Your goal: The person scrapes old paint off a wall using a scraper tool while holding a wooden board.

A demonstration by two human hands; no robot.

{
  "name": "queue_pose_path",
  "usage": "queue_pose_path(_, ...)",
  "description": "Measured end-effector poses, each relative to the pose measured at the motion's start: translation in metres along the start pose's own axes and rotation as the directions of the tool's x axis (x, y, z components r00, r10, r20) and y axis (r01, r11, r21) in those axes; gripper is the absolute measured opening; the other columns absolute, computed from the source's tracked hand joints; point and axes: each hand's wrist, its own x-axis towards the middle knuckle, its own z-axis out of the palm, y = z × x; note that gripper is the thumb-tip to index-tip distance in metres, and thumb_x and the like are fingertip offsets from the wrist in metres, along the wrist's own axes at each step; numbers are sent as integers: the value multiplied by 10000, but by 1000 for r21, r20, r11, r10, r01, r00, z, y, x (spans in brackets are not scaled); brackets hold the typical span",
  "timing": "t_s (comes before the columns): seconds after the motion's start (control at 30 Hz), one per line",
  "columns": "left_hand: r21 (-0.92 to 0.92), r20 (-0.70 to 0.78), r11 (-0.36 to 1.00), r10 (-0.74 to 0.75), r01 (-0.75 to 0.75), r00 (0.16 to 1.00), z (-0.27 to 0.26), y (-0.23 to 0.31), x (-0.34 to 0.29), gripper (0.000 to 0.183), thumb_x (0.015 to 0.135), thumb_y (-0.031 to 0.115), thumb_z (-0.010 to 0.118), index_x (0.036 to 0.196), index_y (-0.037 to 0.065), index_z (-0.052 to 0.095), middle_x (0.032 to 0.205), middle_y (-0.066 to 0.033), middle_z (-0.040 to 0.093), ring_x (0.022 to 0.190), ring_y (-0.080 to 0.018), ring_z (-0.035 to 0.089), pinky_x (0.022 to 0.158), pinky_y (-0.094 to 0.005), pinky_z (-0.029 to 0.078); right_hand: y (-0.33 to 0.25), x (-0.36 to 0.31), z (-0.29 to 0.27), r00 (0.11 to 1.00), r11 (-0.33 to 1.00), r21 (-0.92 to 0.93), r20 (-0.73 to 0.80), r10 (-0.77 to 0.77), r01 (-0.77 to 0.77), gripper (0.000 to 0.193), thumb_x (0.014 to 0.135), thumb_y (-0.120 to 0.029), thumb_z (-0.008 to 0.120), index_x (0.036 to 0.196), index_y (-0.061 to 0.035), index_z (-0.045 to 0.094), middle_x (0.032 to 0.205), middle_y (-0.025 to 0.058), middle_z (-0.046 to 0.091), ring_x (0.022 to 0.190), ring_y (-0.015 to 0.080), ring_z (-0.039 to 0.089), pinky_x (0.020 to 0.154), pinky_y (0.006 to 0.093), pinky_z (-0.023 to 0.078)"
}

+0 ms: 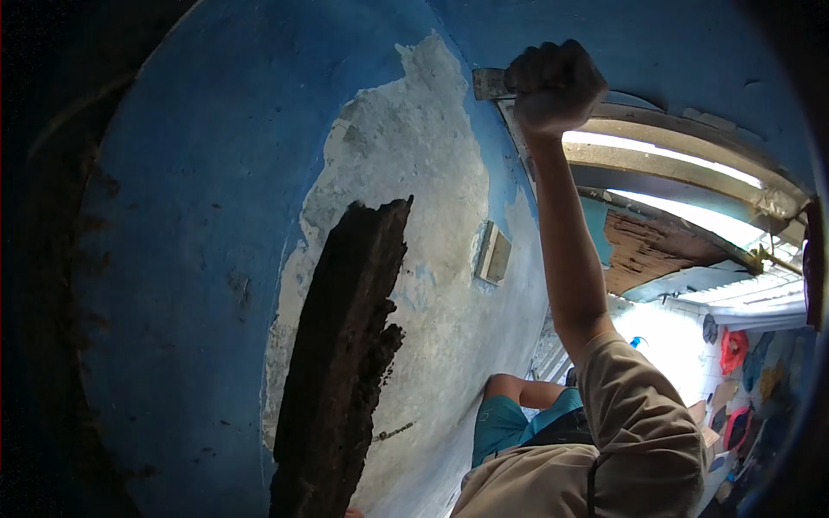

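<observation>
My right hand [560, 85], raised high, is closed in a fist around a scraper. Its flat, worn metal blade [490, 84] sticks out to the left of the fist, close to the blue wall beside the frame of an opening; whether it touches cannot be told. The handle is hidden inside my fingers. Below and left of it, the wall has a large pale patch [406, 173] where the blue paint is gone, with ragged edges. At the lower edge a sliver of skin, perhaps my left hand [353, 513], shows beside a dark beam; its fingers are hidden.
The dark, crumbling beam [332, 371], jagged along its right side, stands close in front of the wall. A switch box [493, 253] juts from the wall. Slatted openings [665, 155] and a peeling brown panel [652, 246] lie right of my arm. Bags and cloths hang farther right.
</observation>
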Motion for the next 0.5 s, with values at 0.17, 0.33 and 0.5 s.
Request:
queue_pose_path(0.17,-18,-19,1000,7,-8,1000,6,-2,0,164,804,163,583,753,13,542,671,-122,503,558,-249,403,581,-384,364,81,-15,-41,947,751,-577,171,-273,321,358,905,-243,335,574,-106,320,458,27,283,384,133,235,376,304,209)
queue_pose_path(0.33,-27,-24,999,41,-41,999,6,-5,1,152,813,155,569,782,10,532,675,-115,490,565,-237,390,576,-379,351,52,-10,-33,965,962,211,-158,210,-174,382,913,-236,310,553,-109,304,445,23,253,365,129,213,356,303,199)
queue_pose_path(0.5,30,-48,998,53,-52,997,9,-4,0,152,824,159,565,800,16,521,673,-103,474,569,-224,376,573,-372,339,37,-10,-12,988,946,-287,38,-149,153,378,912,-201,332,551,-92,315,446,45,308,356,141,255,362,304,225)
